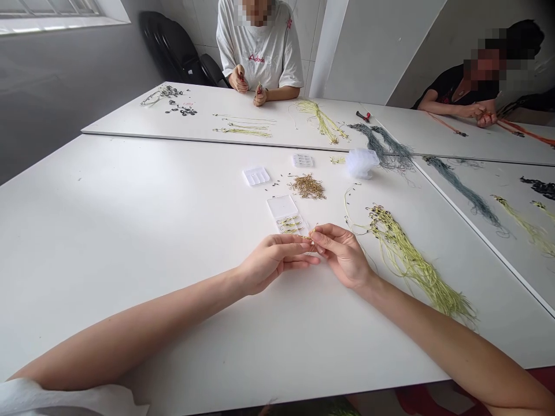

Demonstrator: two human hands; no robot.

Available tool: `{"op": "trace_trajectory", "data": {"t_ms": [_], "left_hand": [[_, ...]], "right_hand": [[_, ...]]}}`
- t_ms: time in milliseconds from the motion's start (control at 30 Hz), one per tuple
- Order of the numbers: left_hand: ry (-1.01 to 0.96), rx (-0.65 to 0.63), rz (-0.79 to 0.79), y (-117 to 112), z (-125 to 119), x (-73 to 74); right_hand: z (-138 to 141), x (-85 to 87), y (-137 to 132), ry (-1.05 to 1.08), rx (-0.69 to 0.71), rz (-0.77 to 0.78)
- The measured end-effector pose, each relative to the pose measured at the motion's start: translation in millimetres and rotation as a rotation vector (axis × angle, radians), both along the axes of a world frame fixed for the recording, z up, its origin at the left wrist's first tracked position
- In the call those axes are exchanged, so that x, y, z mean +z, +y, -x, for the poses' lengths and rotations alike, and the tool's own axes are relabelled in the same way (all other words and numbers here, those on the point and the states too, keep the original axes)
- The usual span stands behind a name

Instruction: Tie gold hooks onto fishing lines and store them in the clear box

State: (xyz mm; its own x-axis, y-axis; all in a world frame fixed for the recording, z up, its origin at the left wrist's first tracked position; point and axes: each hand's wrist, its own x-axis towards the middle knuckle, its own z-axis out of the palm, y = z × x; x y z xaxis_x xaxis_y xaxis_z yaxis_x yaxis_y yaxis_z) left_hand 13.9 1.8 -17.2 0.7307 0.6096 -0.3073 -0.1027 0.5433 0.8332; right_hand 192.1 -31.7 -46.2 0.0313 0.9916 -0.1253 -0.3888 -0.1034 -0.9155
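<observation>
In front of me, my left hand (pixel 274 258) and my right hand (pixel 344 254) meet at the fingertips, both pinching small gold fish hooks (pixel 314 236). How many hooks are in the fingers I cannot tell. The lower fingers of my left hand stretch out beneath them. Just behind my hands lies a clear plastic box (pixel 281 205) with its lid open and several hooks with yellow line in its compartments. A heap of loose gold hooks (pixel 307 186) is beyond it. To the right of my right hand, a bundle of yellow-green lines (pixel 420 274) spreads over the white table (pixel 173 231).
Two more small clear boxes (pixel 256 176) and a crumpled plastic bag (pixel 362 163) stand farther back. Grey-green line bundles (pixel 463 190) lie to the right. Across the table a person in a white shirt (pixel 264 49) holds tools; another person (pixel 466 98) handles orange cords.
</observation>
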Motion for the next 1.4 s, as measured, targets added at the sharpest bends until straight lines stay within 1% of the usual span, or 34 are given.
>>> {"op": "trace_trajectory", "data": {"t_ms": [100, 300, 433, 567, 667, 767, 833, 1067, 1267, 1400], "left_hand": [[-0.021, 0.017, 0.009, -4, -2, -2.5], [-0.040, 0.055, 0.050, -9, -5, -6.7], [-0.003, 0.068, 0.075, -8, -6, -6.0], [0.083, 0.101, 0.072, -3, -4, -3.9], [0.125, 0.080, 0.025, 1, -3, -2.2], [0.144, 0.030, -0.037, 2, -2, -1.8], [0.142, -0.001, -0.057, 2, -1, -2.4], [0.079, -0.035, -0.055, 1, -2, -4.4], [0.022, -0.080, -0.040, 1, -2, -3.1], [0.015, -0.097, -0.053, -1, -2, -3.5]], "right_hand": [[2, 0.3, 0, -0.014, -0.041, -0.004], [4, -0.3, -2, -0.025, -0.072, -0.025], [5, -1.5, -2, -0.044, -0.070, -0.035], [7, -1.7, -4, -0.094, -0.068, -0.096], [8, -0.3, -6, -0.183, -0.068, -0.158], [7, 1.2, -7, -0.283, -0.088, -0.209], [7, 1.8, -8, -0.305, -0.096, -0.224], [7, 2.4, -6, -0.230, -0.067, -0.203], [6, 1.2, -4, -0.084, 0.027, -0.160], [5, 1.9, -4, -0.045, 0.081, -0.117]]}}
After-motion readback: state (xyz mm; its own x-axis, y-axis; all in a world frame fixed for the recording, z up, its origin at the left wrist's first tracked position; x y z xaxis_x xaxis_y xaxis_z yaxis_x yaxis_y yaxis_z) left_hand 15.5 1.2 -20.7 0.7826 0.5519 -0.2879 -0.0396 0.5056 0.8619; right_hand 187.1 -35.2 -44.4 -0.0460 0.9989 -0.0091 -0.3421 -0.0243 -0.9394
